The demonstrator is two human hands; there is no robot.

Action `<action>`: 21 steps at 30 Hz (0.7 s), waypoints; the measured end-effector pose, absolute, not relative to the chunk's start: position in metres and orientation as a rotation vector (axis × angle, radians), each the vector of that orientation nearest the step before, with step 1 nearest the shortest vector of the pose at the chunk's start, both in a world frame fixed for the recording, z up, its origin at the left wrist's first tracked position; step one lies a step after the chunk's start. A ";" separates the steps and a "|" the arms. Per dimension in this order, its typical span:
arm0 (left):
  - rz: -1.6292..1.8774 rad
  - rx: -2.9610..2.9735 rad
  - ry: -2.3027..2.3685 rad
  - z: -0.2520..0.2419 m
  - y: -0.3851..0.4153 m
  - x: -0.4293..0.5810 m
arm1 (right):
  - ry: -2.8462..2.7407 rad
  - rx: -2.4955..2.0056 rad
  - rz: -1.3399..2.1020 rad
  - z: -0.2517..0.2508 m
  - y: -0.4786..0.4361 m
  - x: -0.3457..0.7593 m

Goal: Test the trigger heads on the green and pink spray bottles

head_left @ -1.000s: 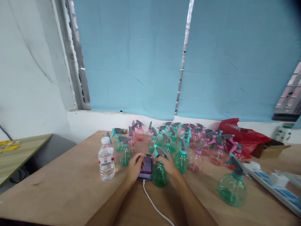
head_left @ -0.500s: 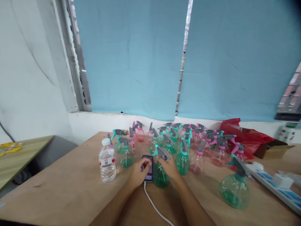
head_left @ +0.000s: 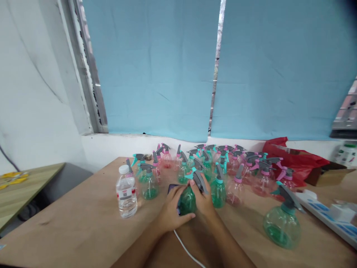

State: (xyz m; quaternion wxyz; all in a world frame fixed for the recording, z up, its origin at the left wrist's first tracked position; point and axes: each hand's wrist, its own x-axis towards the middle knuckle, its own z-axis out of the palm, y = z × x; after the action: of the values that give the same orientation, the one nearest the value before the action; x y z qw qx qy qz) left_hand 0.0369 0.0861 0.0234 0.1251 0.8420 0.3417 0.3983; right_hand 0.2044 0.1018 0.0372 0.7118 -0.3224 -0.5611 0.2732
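Note:
In the head view my right hand (head_left: 204, 196) is wrapped around the grey trigger head of a green spray bottle (head_left: 188, 203), whose turquoise nozzle points left. My left hand (head_left: 170, 211) cups the left side of this bottle's round body, with its thumb stretched under the front. The bottle leans slightly. Behind my left hand lies a phone (head_left: 172, 188), mostly covered, with a white cable (head_left: 184, 245) running toward me. Another green spray bottle (head_left: 218, 193) stands close to the right of my right hand.
Several pink and green spray bottles crowd the back of the brown table (head_left: 78, 212). A clear water bottle (head_left: 126, 197) stands left. A separate green spray bottle (head_left: 281, 225) and a white power strip (head_left: 326, 214) are at right, near a red bag (head_left: 295, 163).
My left hand has moved from over the phone rightward onto the bottle's body. My right hand still holds the trigger head, which has tilted and shifted slightly.

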 end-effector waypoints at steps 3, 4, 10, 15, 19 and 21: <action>1.216 2.487 1.027 0.023 0.088 0.038 | -1.333 -0.700 0.531 0.036 0.100 0.202; 1.242 2.497 1.030 0.025 0.089 0.038 | -1.370 -0.690 0.503 0.037 0.099 0.202; 1.491 2.361 1.201 0.045 0.116 0.036 | -1.489 -0.621 0.289 0.050 0.093 0.206; 1.557 2.129 1.335 0.051 0.171 0.028 | -1.431 -0.633 0.256 0.050 0.096 0.208; 1.502 2.046 1.476 0.044 0.209 0.025 | -1.426 -0.641 0.254 0.048 0.095 0.209; 1.457 2.028 1.493 0.040 0.220 0.027 | -1.414 -0.646 0.257 0.048 0.094 0.209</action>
State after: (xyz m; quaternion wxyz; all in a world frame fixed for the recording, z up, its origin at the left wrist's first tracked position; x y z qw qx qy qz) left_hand 0.0266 0.2198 0.0396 0.1160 0.6923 0.5098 0.4974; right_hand 0.2090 0.0941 0.0478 0.7055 -0.2905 -0.6361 0.1154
